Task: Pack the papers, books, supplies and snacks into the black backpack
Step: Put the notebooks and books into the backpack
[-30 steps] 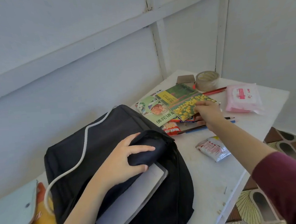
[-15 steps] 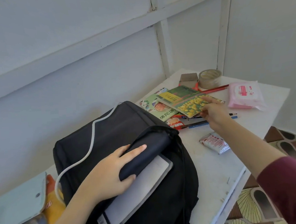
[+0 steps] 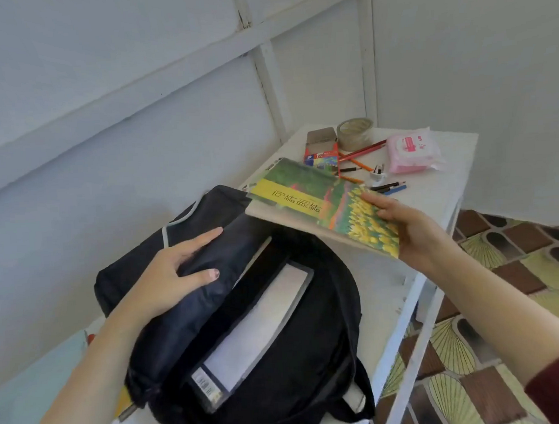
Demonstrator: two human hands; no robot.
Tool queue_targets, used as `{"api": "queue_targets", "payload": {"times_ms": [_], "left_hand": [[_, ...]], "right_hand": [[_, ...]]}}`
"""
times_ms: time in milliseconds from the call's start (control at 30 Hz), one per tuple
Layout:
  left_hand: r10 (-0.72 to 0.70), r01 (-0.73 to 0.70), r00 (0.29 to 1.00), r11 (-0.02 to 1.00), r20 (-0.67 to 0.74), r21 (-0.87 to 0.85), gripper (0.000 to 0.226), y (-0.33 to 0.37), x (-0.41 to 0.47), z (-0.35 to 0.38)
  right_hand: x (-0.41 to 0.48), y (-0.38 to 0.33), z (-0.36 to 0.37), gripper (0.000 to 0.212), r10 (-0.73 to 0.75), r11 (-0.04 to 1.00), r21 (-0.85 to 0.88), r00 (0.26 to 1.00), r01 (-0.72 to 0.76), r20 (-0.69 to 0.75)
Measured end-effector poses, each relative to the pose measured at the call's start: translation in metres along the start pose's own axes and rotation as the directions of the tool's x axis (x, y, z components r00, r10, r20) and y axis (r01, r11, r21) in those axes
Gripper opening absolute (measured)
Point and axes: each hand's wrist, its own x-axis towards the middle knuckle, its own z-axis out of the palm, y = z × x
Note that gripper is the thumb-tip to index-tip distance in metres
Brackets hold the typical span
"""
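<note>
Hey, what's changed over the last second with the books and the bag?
The right hand has gripped the books and lifted them off the table, carrying them toward the open black backpack. The left hand still holds the bag's flap back. The tape roll and pink pack stay on the table.

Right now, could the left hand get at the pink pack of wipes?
Probably not without letting go. The left hand grips the backpack flap, and the pink pack lies at the far corner of the table, beyond the book that the right hand holds across the way.
</note>
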Motion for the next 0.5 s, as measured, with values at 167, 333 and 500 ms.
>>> {"api": "queue_targets", "payload": {"times_ms": [167, 333, 500], "left_hand": [[0.019, -0.019, 1.000, 1.000, 0.007, -0.011, 0.064, 0.006, 0.004, -0.018], [0.085, -0.084, 0.996, 0.993, 0.005, -0.077, 0.072, 0.027, 0.005, -0.025], [0.120, -0.120, 0.993, 0.990, 0.004, -0.073, 0.069, 0.036, 0.003, -0.032]], "right_hand": [[-0.032, 0.008, -0.012, 0.044, 0.103, 0.978, -0.191, 0.992, -0.088, 0.067], [-0.047, 0.015, -0.007, 0.042, 0.141, 0.934, -0.348, 0.975, -0.074, 0.171], [-0.046, 0.032, 0.025, 0.037, 0.115, 0.901, -0.434, 0.969, -0.009, 0.218]]}}
